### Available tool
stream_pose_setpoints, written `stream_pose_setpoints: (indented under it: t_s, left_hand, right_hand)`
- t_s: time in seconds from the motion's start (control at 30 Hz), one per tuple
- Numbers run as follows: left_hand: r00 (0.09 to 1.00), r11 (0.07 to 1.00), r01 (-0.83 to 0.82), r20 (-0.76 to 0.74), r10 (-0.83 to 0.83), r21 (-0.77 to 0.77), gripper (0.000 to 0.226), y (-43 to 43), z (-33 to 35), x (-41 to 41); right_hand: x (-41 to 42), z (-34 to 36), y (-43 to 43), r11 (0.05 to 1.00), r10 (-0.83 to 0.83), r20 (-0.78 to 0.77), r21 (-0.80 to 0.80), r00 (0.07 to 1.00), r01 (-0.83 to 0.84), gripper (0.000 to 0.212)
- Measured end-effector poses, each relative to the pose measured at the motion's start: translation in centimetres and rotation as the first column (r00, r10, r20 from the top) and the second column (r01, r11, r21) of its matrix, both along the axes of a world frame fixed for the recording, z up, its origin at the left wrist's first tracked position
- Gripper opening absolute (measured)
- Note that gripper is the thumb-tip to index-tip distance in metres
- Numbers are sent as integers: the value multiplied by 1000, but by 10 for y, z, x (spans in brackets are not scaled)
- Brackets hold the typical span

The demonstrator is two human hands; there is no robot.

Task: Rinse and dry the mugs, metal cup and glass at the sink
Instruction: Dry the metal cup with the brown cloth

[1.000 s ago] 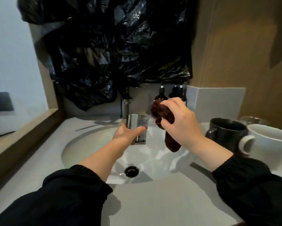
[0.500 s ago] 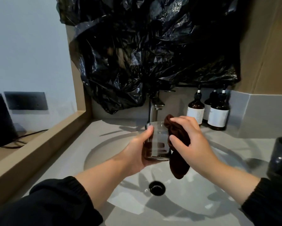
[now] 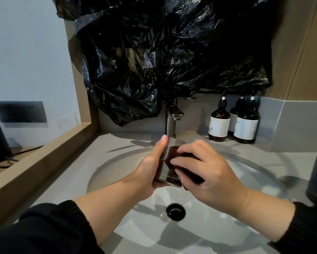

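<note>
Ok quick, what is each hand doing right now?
Left hand: holding the glass.
Right hand: gripping the dark cloth, pressed against the glass.

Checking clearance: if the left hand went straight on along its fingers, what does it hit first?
Likely the faucet, just beyond the thumb tip of the left hand holding the glass; depth unclear.

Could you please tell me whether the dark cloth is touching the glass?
Touching. The head view shows the right hand pressing the dark brown cloth against the glass, which the left hand grips over the sink.
</note>
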State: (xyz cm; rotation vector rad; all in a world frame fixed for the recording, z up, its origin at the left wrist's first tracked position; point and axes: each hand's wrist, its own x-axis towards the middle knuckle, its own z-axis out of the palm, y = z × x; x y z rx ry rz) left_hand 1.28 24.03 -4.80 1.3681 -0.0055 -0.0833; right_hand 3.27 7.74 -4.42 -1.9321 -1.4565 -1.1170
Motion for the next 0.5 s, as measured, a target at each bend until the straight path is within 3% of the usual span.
stream_pose_setpoints:
  t_s: [0.17,0.33,0.5]
  left_hand:
    - [990,989,-137,-39,139,48,54,-11,2,-4]
    - [962,960,-255,-70,264,120,57,-13,-2,-2]
    - [959,952,-255,-80,271,172,63,-14,-4,0]
  right_hand:
    - [9,6,1,977,-160,-13,137,987,161,19]
    - [7,0,-1,993,-13,172,-117,985,34,15]
    - [16,7,-5,992,-113,177,-34,978,121,16]
